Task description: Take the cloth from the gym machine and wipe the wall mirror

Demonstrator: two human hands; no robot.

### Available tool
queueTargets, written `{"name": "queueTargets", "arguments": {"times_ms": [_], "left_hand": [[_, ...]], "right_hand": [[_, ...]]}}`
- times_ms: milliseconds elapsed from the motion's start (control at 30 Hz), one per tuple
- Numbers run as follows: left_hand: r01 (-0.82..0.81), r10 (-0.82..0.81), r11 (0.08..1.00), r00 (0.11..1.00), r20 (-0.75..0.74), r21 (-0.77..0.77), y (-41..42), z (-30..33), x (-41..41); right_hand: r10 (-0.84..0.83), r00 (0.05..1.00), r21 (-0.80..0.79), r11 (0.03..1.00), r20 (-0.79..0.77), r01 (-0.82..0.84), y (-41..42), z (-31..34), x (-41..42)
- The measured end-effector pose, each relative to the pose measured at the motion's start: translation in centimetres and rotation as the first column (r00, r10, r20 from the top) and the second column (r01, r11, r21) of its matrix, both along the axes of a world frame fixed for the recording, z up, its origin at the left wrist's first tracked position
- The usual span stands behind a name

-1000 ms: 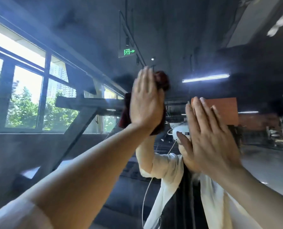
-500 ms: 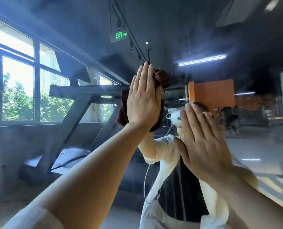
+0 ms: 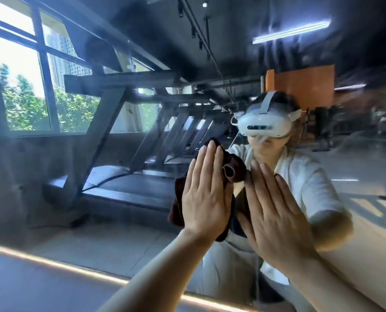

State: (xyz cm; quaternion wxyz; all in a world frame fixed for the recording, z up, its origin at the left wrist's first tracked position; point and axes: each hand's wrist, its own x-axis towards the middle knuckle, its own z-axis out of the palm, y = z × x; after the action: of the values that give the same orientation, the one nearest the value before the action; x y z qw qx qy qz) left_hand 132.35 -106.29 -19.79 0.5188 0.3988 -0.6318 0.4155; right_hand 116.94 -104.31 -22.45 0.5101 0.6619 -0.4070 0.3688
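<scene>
Wall mirror (image 3: 97, 221) filling nearly the whole view, its lower edge marked by a bright light strip (image 3: 79, 270) running diagonally from lower left toward lower right. Reflected in the glass: tall windows (image 3: 25, 86) with green foliage at left, a row of dark treadmills (image 3: 124, 140) receding toward centre, a dark ceiling with a tube light (image 3: 291, 32) at upper right, an orange wall panel (image 3: 304, 86) at right of centre. Also reflected: a person in a white short-sleeved top (image 3: 306, 185) wearing a white headset (image 3: 264, 123). Left hand (image 3: 206, 194) raised at centre, fingers straight and close together, palm pressing flat on the cloth against the glass. Right hand (image 3: 275, 212) just beside it to the right, fingers straight and slightly spread, palm laid flat toward the mirror; actual contact with the glass not certain. Dark maroon cloth (image 3: 232, 170) held between left palm and mirror, bunched folds showing above the fingertips, at the left edge of the hand, and in the gap between the two hands, where a rolled fold touches the right index finger. Both bare forearms entering from the lower edge of the view.
</scene>
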Motion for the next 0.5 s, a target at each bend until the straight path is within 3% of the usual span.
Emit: {"name": "queueTargets", "arguments": {"times_ms": [233, 367, 500], "left_hand": [[0.012, -0.012, 1.0, 0.999, -0.036, 0.004, -0.1, -8.1, 0.3], [-0.007, 0.011, 0.991, 1.0, -0.027, 0.131, 0.9, -14.1, 0.5], [-0.018, 0.003, 0.987, 0.995, 0.097, 0.16, 2.0, -13.5, 1.9]], "right_hand": [[0.002, 0.998, -0.013, 1.0, -0.055, -0.003, -0.1, -4.4, 0.1], [0.007, 0.998, 0.011, 1.0, -0.057, -0.006, -0.2, -4.6, 0.0], [0.113, 0.991, 0.102, 0.989, -0.07, -0.106, 0.8, -4.0, -0.7]]}}
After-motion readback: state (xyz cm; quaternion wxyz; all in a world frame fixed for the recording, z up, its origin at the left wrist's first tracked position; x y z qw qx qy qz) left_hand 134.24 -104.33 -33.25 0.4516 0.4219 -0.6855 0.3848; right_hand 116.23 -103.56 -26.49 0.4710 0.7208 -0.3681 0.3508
